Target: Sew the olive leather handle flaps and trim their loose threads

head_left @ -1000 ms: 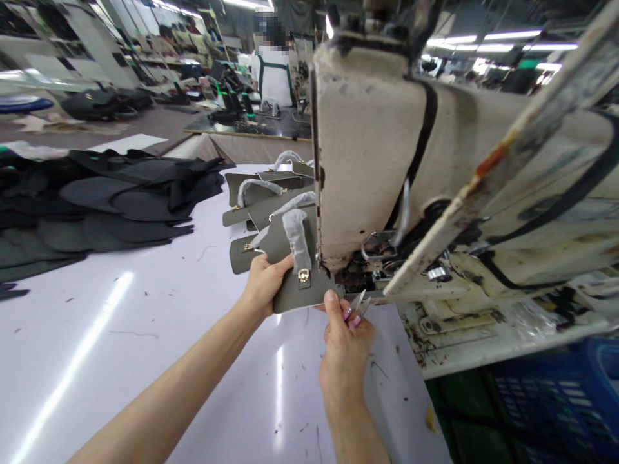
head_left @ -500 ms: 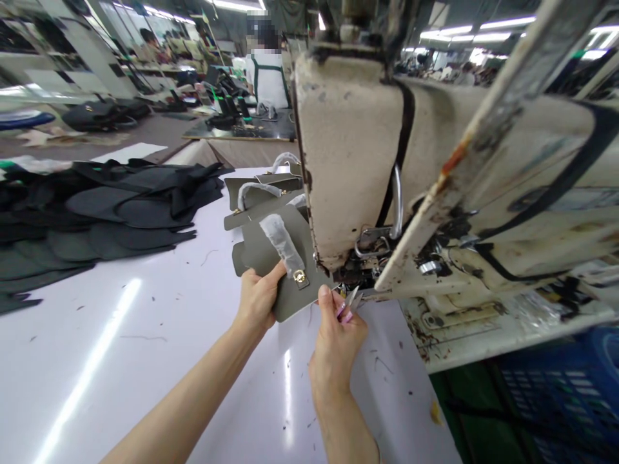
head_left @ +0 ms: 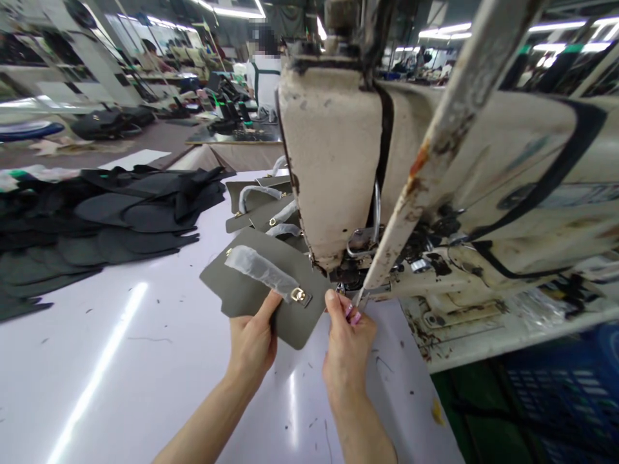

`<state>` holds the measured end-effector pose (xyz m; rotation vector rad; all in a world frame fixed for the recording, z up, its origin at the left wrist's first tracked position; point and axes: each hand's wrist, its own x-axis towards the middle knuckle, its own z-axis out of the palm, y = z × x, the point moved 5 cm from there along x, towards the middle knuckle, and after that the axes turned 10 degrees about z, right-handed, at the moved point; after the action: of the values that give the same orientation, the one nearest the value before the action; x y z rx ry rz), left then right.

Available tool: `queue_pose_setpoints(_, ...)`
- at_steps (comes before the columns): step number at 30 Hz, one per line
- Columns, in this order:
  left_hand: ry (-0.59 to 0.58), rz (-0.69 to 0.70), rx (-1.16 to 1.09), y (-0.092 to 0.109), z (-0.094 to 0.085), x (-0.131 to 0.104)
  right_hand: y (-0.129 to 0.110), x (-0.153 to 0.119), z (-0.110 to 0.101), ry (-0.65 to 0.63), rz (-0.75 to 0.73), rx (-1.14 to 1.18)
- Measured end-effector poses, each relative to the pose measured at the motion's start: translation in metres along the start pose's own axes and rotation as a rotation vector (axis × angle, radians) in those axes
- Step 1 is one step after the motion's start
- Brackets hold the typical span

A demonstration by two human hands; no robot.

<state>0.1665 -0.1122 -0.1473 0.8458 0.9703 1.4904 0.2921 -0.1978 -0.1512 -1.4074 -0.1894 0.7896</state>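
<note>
A grey-green bag panel (head_left: 256,283) is gripped at its near edge by my left hand (head_left: 254,341), thumb on top and fingers underneath. On the panel sits a handle (head_left: 261,270) wrapped in clear plastic, with a gold-coloured buckle (head_left: 300,295) at its near end. Beside the panel's right corner, my right hand (head_left: 351,335) is closed around small scissors (head_left: 355,309) with pinkish grips; their blades point up toward the machine. Right behind that corner stands the head of a sewing machine (head_left: 333,161). Whether my right fingertips also pinch a thread cannot be made out.
More panels with wrapped handles (head_left: 256,196) lie behind, partly hidden by the machine. Dark cut pieces (head_left: 120,219) are heaped at the left of the white table (head_left: 193,361). A rusty bar (head_left: 420,154) slants before the machine; a blue crate (head_left: 561,386) stands lower right.
The bag panel has turned in my left hand, its far end swinging left and toward me, and pulled slightly away from the machine. My right hand has shifted slightly right with the scissors.
</note>
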Motion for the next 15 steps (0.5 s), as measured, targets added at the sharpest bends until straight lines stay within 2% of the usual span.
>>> queue_pose_setpoints(4,0.133,-0.055,0.176,-0.002,-0.013,-0.029,-0.002,0.004,-0.006,-0.043,0.05,0.027)
queue_pose_setpoints(7,0.132,0.03,0.333,0.003,-0.016,-0.049,-0.005,0.009,-0.012,-0.082,0.063,0.011)
queue_pose_setpoints(11,0.119,0.189,0.547,0.01,-0.018,-0.065,-0.017,0.007,-0.024,-0.136,-0.033,-0.295)
queue_pose_setpoints(13,0.127,0.211,0.597,0.009,-0.019,-0.071,-0.027,0.002,-0.028,-0.189,-0.134,-0.465)
queue_pose_setpoints(15,0.142,0.193,0.627,0.008,-0.021,-0.074,-0.032,-0.002,-0.032,-0.235,-0.184,-0.527)
